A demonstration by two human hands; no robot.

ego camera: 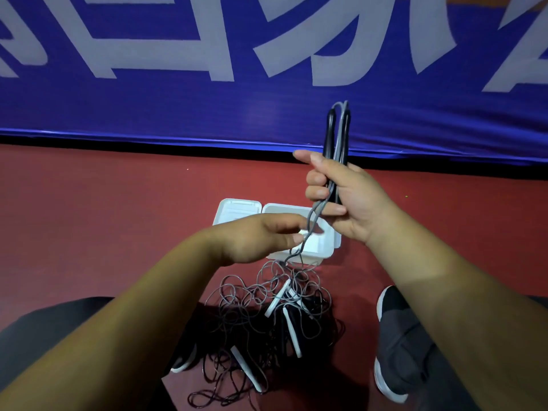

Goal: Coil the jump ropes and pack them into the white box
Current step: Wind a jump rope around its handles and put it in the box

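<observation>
Head view: right hand (350, 200) grips upright handles (329, 134); left hand (261, 235) pinches rope (310, 218) hanging below, over the box (326, 244).

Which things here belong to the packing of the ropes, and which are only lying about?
For the job: black-handled rope in the right hand, left hand at its cord, tangled ropes on the floor, open white box.
Not for the job: blue banner, dark shoes.
</observation>
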